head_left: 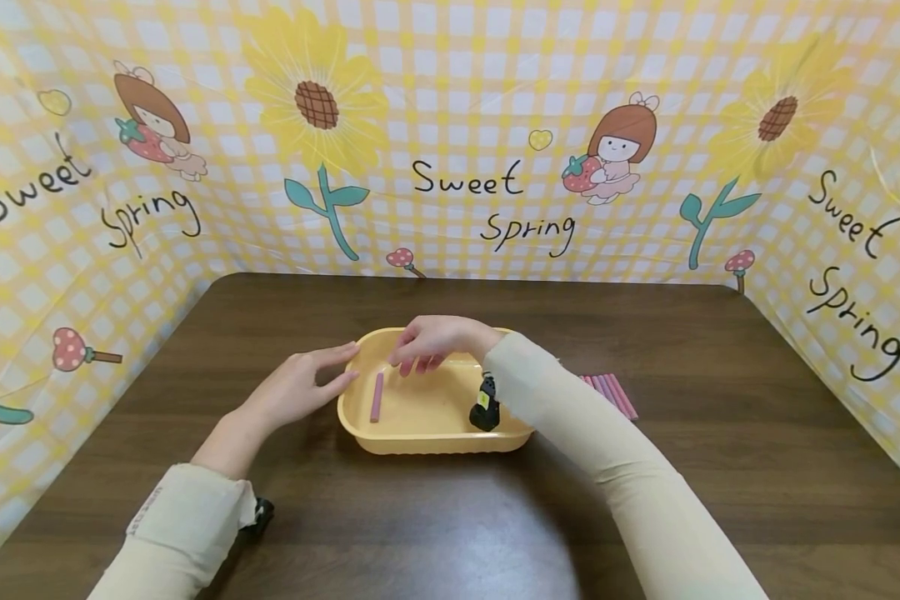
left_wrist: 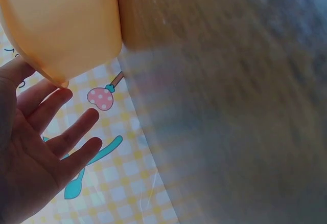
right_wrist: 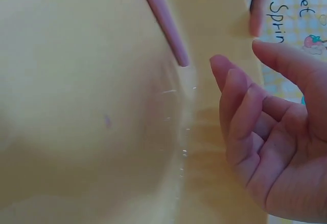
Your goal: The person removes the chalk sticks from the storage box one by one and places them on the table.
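Observation:
A yellow plastic tub (head_left: 442, 445) sits on the table. My left hand (head_left: 294, 387) is at its left end, with the thumb over the rim and a finger against the outside, pinching the rim. In the left wrist view, the other fingers (left_wrist: 76, 134) spread free below the tub's edge. A slim pinkish-purple stick (head_left: 377, 398) lies on the tub's floor near the left end. Over the far left part of the tub hovers my right hand (head_left: 438, 342), its fingers loosely bent. The right wrist view shows nothing between thumb and fingers, with the stick a short way off.
Several pink and purple sticks (head_left: 613, 395) lie side by side on the table right of the tub, partly hidden by the right sleeve (head_left: 570, 417). A checked yellow cloth (head_left: 457, 108) with printed flowers rises behind the dark wooden table (head_left: 390, 525) and along both sides.

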Demonstrator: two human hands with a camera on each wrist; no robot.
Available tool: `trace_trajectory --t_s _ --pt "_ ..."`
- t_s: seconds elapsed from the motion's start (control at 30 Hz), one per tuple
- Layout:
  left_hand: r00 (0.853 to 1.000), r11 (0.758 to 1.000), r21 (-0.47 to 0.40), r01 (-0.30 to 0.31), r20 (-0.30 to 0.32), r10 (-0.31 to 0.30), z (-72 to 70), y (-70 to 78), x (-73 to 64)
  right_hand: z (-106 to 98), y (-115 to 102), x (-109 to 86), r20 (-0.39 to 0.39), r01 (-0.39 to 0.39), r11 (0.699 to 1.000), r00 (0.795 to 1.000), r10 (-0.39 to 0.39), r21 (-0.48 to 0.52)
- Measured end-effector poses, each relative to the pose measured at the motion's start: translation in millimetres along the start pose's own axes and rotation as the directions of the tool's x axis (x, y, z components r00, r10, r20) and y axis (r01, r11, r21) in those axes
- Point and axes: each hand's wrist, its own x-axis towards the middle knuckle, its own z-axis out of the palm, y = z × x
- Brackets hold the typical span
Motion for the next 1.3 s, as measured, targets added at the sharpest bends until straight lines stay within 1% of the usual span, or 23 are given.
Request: trace_trajectory --t_s 0.1,0.23,0.33,0.43,0.57,0.7,0.9,1.07,1.17,1.3 --pt "1.000 1.000 -0.002 0.000 -0.002 0.000 0.1 -0.7 0.0 3 2 7.0 0.025 0.001 1.000 1.000 0.000 -0.008" --pt "1.000 1.000 -0.006 0.000 -0.006 0.000 0.1 -1.1 0.0 9 5 15.3 0.081 0.003 1.000 0.997 -0.004 0.006" --pt "1.000 1.000 -0.012 0.000 -0.005 -0.001 -0.1 -1.2 -0.2 13 6 20.9 0.119 -0.007 1.000 0.993 0.005 0.020" --pt "1.000 1.000 -0.019 0.004 -0.005 -0.004 -0.2 -1.1 -0.4 17 5 25.4 0.136 -0.026 1.000 0.990 0.024 0.013" --pt "1.000 1.000 -0.022 0.009 -0.004 -0.009 0.4 -0.6 -0.2 22 2 28.5 0.130 -0.051 0.999 0.990 0.053 -0.019" --pt "1.000 1.000 -0.021 0.015 -0.002 -0.015 0.6 0.0 -0.4 27 -3 30.3 0.102 -0.072 0.996 0.992 0.077 -0.049" --pt "1.000 0.999 -0.027 0.020 -0.001 -0.020 0.0 0.7 -0.5 33 -6 32.8 0.043 -0.106 0.993 0.993 0.108 -0.054" --pt "1.000 1.000 -0.027 0.016 -0.007 -0.017 0.1 0.7 -0.5 35 -6 34.6 0.005 -0.114 0.992 0.993 0.114 -0.061" --pt "1.000 1.000 -0.028 0.015 -0.009 -0.016 0.4 0.3 -0.7 35 -6 34.7 0.001 -0.114 0.990 0.993 0.115 -0.077" --pt "1.000 0.999 -0.029 0.015 -0.011 -0.015 0.7 0.1 -1.2 34 -7 32.4 0.023 -0.116 0.991 0.993 0.117 -0.072"
